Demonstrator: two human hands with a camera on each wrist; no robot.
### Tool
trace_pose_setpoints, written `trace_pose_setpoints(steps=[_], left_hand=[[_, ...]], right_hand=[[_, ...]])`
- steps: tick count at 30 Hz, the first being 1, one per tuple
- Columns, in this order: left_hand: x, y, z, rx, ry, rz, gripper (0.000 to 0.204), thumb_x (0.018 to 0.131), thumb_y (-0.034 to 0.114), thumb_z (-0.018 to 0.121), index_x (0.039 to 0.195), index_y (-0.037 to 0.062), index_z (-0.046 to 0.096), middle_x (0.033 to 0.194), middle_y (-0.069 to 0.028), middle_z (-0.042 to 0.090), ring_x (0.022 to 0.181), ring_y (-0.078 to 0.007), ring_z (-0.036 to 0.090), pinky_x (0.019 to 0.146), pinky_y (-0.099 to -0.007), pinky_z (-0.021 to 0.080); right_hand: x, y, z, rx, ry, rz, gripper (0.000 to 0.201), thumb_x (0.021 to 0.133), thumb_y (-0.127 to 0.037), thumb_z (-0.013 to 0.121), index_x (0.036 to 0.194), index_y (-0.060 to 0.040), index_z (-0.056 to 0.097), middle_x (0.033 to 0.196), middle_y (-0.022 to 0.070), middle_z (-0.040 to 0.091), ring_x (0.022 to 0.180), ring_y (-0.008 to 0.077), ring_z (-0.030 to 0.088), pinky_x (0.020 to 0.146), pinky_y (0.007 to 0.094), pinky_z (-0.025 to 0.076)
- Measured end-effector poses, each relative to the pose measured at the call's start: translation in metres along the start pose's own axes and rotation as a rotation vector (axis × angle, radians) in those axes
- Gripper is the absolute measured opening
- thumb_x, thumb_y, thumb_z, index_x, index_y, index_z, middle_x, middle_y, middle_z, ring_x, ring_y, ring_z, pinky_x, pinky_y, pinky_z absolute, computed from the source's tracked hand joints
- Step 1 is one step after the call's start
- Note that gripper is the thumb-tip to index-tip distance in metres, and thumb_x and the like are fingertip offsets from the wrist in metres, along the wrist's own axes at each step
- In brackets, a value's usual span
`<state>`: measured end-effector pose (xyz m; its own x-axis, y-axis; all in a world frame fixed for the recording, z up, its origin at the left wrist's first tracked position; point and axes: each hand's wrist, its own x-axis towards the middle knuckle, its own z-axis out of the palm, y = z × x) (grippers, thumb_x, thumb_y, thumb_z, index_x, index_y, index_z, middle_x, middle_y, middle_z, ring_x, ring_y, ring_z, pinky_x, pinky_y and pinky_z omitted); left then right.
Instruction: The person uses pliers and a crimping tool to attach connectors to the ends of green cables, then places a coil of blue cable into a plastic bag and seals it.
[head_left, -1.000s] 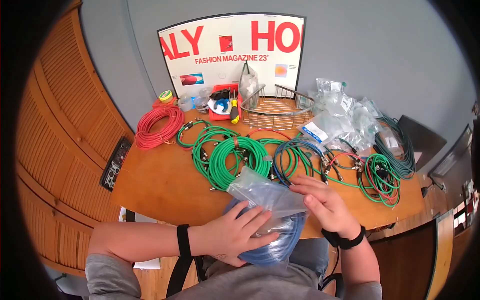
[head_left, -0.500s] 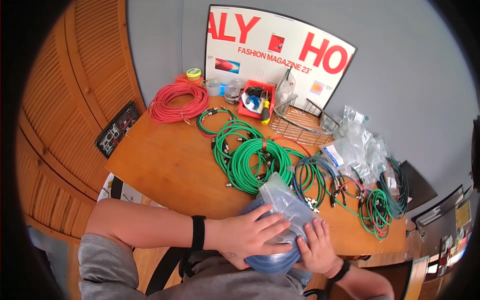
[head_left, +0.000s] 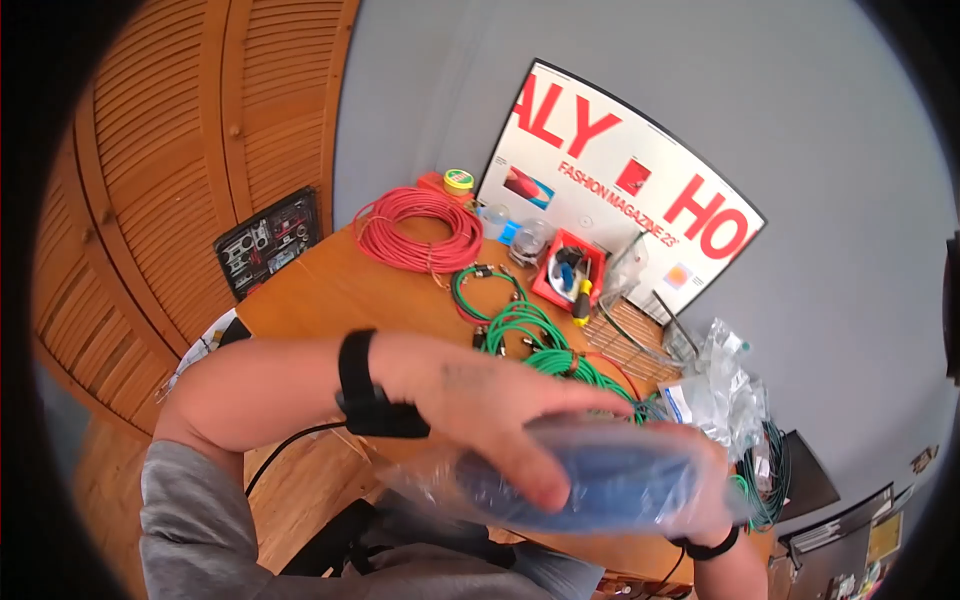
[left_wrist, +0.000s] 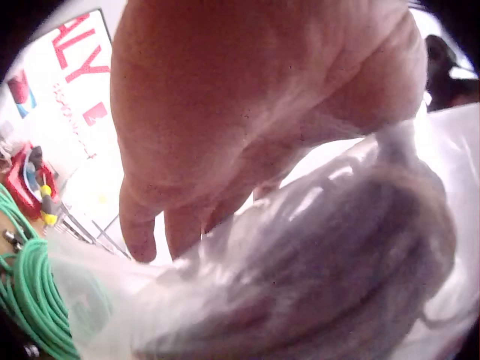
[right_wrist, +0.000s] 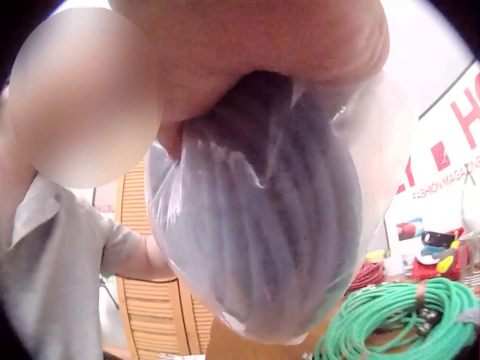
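A coil of blue cable in a clear plastic bag [head_left: 625, 485] is held up on its edge over the person's lap. The left hand [head_left: 465, 395] grips its left part, thumb on the near side and fingers over the far side. At the coil's other end the right hand [head_left: 708, 495] holds on, its fingers partly hidden by the bag. Left wrist view: the palm [left_wrist: 255, 97] lies above the bagged coil [left_wrist: 300, 277], with fingertips behind the film. Right wrist view: the bundle [right_wrist: 262, 217] hangs below the right hand [right_wrist: 262, 37].
On the wooden table [head_left: 330, 300] lie green cable coils [head_left: 540, 335] and a red coil [head_left: 420, 230]. Beyond stand a red tray [head_left: 570, 270] with a screwdriver and a wire basket [head_left: 635, 340]. Plastic bags [head_left: 725, 390] and dark cable [head_left: 775, 475] are at the right.
Both hands have lifted the bagged coil from lying flat and tilted it on edge. The left hand went from resting on top to gripping. The head view has turned, tilting the scene clockwise.
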<state>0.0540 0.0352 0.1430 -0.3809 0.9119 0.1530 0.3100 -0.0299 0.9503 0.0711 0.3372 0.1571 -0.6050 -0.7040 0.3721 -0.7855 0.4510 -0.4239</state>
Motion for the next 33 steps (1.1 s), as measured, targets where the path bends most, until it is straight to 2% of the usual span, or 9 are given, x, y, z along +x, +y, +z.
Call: trace_pose_setpoints(steps=[5, 9, 13, 17, 21, 25, 27, 30, 33], left_hand=[[-0.066, 0.000, -0.058, -0.735, 0.692, 0.272, 0.081, 0.097, 0.066, 0.027, 0.147, 0.0030, 0.035, 0.139, -0.0134, 0.052, 0.127, -0.0253, 0.049, 0.111, -0.0422, 0.032], [-0.114, -0.060, -0.081, -0.544, 1.062, 0.227, 0.089, 0.093, 0.073, 0.027, 0.149, 0.0032, 0.031, 0.147, -0.0118, 0.045, 0.136, -0.0240, 0.040, 0.115, -0.0430, 0.027], [-0.097, -0.058, -0.066, -0.452, 0.962, 0.577, 0.082, 0.091, 0.069, 0.042, 0.149, 0.0115, 0.031, 0.151, -0.0099, 0.037, 0.137, -0.0232, 0.040, 0.112, -0.0425, 0.035], [-0.101, -0.044, -0.108, -0.401, 1.471, 0.370, 0.064, 0.096, 0.052, 0.052, 0.141, 0.0084, 0.041, 0.138, -0.0082, 0.052, 0.125, -0.0207, 0.052, 0.103, -0.0383, 0.045], [-0.105, -0.062, -0.135, -0.478, 1.648, 0.258, 0.051, 0.097, 0.043, 0.055, 0.134, 0.0084, 0.049, 0.130, -0.0060, 0.059, 0.117, -0.0187, 0.058, 0.099, -0.0350, 0.048], [-0.136, -0.150, -0.165, -0.675, 1.705, -0.046, 0.040, 0.097, 0.040, 0.057, 0.124, 0.0097, 0.057, 0.118, -0.0032, 0.064, 0.104, -0.0171, 0.062, 0.095, -0.0333, 0.048], [-0.144, -0.164, -0.173, -0.645, 1.740, -0.137, 0.040, 0.097, 0.040, 0.057, 0.124, 0.0103, 0.057, 0.119, -0.0040, 0.064, 0.106, -0.0178, 0.060, 0.097, -0.0338, 0.046], [-0.152, -0.179, -0.184, -0.625, 1.763, -0.236, 0.039, 0.096, 0.038, 0.058, 0.123, 0.0105, 0.058, 0.123, -0.0056, 0.062, 0.108, -0.0203, 0.059, 0.097, -0.0356, 0.046], [-0.149, -0.170, -0.183, -0.593, 1.796, -0.232, 0.042, 0.095, 0.040, 0.060, 0.129, 0.0160, 0.058, 0.125, -0.0053, 0.061, 0.109, -0.0221, 0.059, 0.096, -0.0358, 0.047]], right_hand=[[0.078, 0.016, 0.031, 0.472, 0.265, 0.070, 0.068, 0.073, -0.024, 0.082, 0.127, 0.0024, 0.050, 0.110, 0.0085, 0.063, 0.101, 0.0195, 0.060, 0.087, 0.0360, 0.050], [0.167, 0.013, 0.052, 0.931, 0.441, 0.030, 0.056, 0.082, -0.028, 0.076, 0.123, 0.0033, 0.055, 0.114, 0.0069, 0.061, 0.102, 0.0157, 0.058, 0.091, 0.0315, 0.047], [0.243, 0.018, 0.081, 1.287, 0.373, 0.036, 0.052, 0.091, -0.030, 0.067, 0.127, 0.0062, 0.054, 0.120, 0.0101, 0.061, 0.108, 0.0159, 0.057, 0.095, 0.0310, 0.046], [0.304, 0.040, 0.103, 1.399, 0.205, 0.097, 0.059, 0.091, -0.035, 0.066, 0.127, 0.0085, 0.051, 0.123, 0.0137, 0.060, 0.110, 0.0189, 0.058, 0.095, 0.0321, 0.046], [0.354, 0.085, 0.151, 1.473, 0.168, 0.228, 0.074, 0.090, -0.042, 0.067, 0.134, 0.0119, 0.041, 0.130, 0.0206, 0.055, 0.117, 0.0238, 0.056, 0.096, 0.0366, 0.047], [0.363, 0.143, 0.234, 1.008, 0.160, 0.637, 0.089, 0.087, -0.046, 0.068, 0.139, 0.0152, 0.031, 0.133, 0.0247, 0.053, 0.122, 0.0302, 0.054, 0.098, 0.0394, 0.046], [0.365, 0.183, 0.281, 1.006, 0.139, 0.415, 0.088, 0.086, -0.045, 0.068, 0.138, 0.0165, 0.032, 0.128, 0.0265, 0.057, 0.118, 0.0315, 0.058, 0.096, 0.0374, 0.047], [0.352, 0.147, 0.227, 0.830, -0.116, 0.612, 0.070, 0.089, -0.037, 0.067, 0.134, 0.0110, 0.044, 0.127, 0.0210, 0.057, 0.120, 0.0276, 0.055, 0.096, 0.0372, 0.047], [0.306, 0.108, 0.169, 0.483, 0.060, 0.431, 0.071, 0.089, -0.038, 0.067, 0.135, 0.0108, 0.044, 0.128, 0.0246, 0.057, 0.121, 0.0303, 0.055, 0.100, 0.0374, 0.044]])
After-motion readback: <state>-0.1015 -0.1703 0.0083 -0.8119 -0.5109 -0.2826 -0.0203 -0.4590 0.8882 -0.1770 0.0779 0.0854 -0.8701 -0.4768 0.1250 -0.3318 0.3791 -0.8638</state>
